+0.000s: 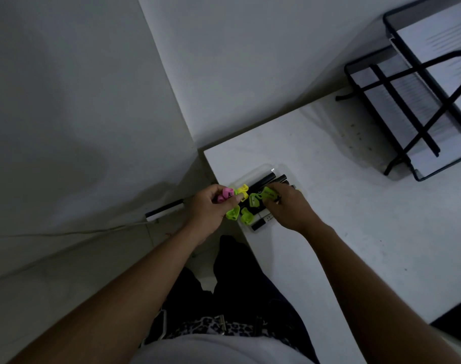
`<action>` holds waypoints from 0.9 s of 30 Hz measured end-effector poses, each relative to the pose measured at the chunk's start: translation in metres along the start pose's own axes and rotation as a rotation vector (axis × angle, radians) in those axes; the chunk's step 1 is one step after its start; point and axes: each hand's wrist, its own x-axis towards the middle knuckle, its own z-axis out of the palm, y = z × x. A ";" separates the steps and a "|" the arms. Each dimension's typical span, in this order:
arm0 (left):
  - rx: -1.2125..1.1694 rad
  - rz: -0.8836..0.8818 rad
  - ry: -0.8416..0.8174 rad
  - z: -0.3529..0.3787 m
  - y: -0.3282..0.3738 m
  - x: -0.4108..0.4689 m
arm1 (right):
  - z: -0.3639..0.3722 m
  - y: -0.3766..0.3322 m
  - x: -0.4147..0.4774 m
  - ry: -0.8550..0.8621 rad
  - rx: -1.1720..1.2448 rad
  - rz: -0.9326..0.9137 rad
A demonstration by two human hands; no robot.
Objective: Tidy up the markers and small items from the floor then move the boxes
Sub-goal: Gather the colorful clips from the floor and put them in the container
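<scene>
A pink sharpener [226,193] is pinched in the left hand [211,206]; a green sharpener [268,193] is gripped by the right hand [289,208], above the clear case [253,177] of black markers [263,179]. Light, hard, slippery plastic is judged; flat sides are best pinched.

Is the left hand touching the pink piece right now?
Touching. The head view shows the left hand with its fingers wrapped around the pink piece, thumb pressed on it, beside the clear tray at the table's corner.
</scene>
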 end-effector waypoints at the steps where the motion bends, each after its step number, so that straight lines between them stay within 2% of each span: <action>1: -0.002 0.004 -0.005 0.001 0.001 0.000 | -0.002 0.003 -0.001 -0.015 -0.028 -0.013; 4: 0.008 -0.011 -0.022 0.005 0.002 0.001 | -0.005 0.009 -0.004 -0.036 -0.113 -0.005; 8: 0.007 -0.016 -0.051 0.010 0.005 0.005 | -0.004 0.004 -0.007 0.168 -0.101 -0.004; 10: 0.014 -0.019 -0.080 0.013 0.006 0.008 | -0.006 -0.004 -0.007 0.150 0.111 0.034; 13: 0.018 -0.029 -0.128 0.020 0.010 0.009 | -0.009 -0.016 -0.009 -0.059 0.586 0.128; 18: 0.026 -0.070 -0.206 0.030 0.013 0.009 | -0.015 -0.006 -0.013 -0.085 0.708 0.153; 21: 0.110 -0.045 -0.151 0.038 0.011 0.008 | -0.018 0.007 -0.017 -0.049 0.647 0.190; 24: 0.154 -0.016 -0.107 0.046 0.008 0.005 | -0.018 0.019 -0.019 0.013 0.367 0.195; 27: 0.192 0.003 -0.106 0.052 0.004 0.004 | -0.017 0.024 -0.022 0.107 0.169 0.097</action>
